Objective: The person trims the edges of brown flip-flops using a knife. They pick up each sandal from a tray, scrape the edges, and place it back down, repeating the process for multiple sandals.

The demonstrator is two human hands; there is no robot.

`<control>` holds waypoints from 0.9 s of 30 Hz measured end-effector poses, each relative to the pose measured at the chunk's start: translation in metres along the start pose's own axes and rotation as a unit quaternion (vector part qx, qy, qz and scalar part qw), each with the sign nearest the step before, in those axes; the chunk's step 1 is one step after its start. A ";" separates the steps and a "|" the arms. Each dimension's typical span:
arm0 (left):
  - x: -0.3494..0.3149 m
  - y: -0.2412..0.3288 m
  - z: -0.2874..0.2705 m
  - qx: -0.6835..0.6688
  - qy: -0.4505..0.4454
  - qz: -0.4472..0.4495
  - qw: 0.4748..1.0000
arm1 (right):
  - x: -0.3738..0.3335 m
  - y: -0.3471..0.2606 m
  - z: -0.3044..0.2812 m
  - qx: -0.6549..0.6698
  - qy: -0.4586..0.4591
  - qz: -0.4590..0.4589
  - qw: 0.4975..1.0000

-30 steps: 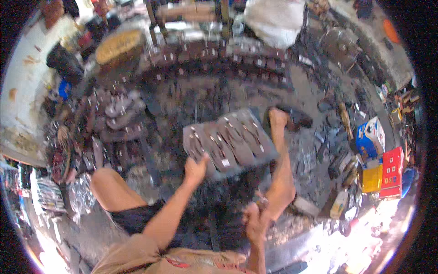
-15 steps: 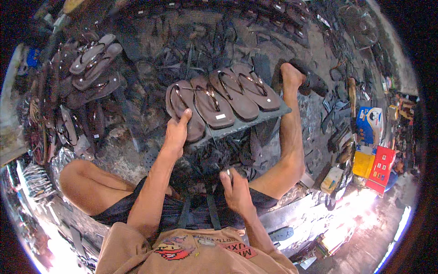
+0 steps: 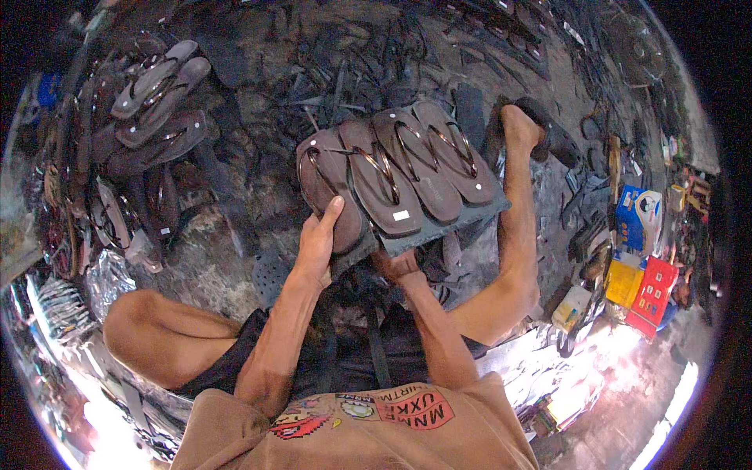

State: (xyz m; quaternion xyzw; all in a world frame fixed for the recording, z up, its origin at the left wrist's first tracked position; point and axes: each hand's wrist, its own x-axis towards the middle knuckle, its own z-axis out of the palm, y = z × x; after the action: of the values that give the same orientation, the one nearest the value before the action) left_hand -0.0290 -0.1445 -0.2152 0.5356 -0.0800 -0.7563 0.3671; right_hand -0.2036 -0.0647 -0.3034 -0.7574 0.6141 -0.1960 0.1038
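Observation:
Several brown flip-flops with dark glossy straps lie side by side on a dark slab [image 3: 478, 220] in front of me. My left hand [image 3: 321, 235] grips the leftmost flip-flop [image 3: 347, 222], thumb on top of its heel end and the other fingers hidden beneath. The flip-flop beside it [image 3: 385, 205] bears a small white label on its heel. Under the slab's near edge is my right hand [image 3: 398, 266]; its fingers are out of sight there, so what they hold does not show.
More flip-flops [image 3: 163, 137] are piled at the left. A dark perforated clog [image 3: 270, 278] lies near my left knee. Dark scraps [image 3: 337, 70] litter the floor ahead. At the right stand a blue and white box [image 3: 638, 218], a yellow box [image 3: 624, 280] and a red box [image 3: 654, 294].
My right hand has moved forward from near my lap to under the slab's near edge. The flip-flops and slab have shifted slightly right in the picture, my left hand still gripping.

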 end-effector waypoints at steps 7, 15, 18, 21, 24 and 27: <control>0.004 0.001 -0.004 0.013 0.018 -0.007 1.000 | 0.051 -0.004 0.019 0.057 0.005 0.126 0.990; -0.047 0.028 -0.004 0.113 0.037 -0.033 0.992 | 0.119 -0.006 0.011 0.198 -0.007 0.121 0.973; -0.151 0.038 0.003 0.220 0.021 -0.020 0.975 | 0.133 -0.024 0.008 0.281 0.004 0.160 0.946; -0.196 0.031 -0.021 0.206 0.057 0.075 0.974 | 0.105 -0.081 -0.018 0.470 -0.099 0.307 0.822; -0.216 0.025 -0.010 0.279 0.061 0.207 0.936 | 0.097 -0.139 -0.146 0.678 0.018 0.308 0.667; -0.228 0.007 0.017 0.404 -0.012 0.349 0.845 | 0.076 -0.140 -0.200 0.607 0.155 0.230 0.745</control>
State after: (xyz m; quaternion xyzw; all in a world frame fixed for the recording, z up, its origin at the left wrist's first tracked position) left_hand -0.0048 -0.0086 -0.0333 0.5643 -0.5643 -0.4851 0.3574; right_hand -0.1508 -0.0905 -0.0547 -0.3293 0.5285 -0.6125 0.4869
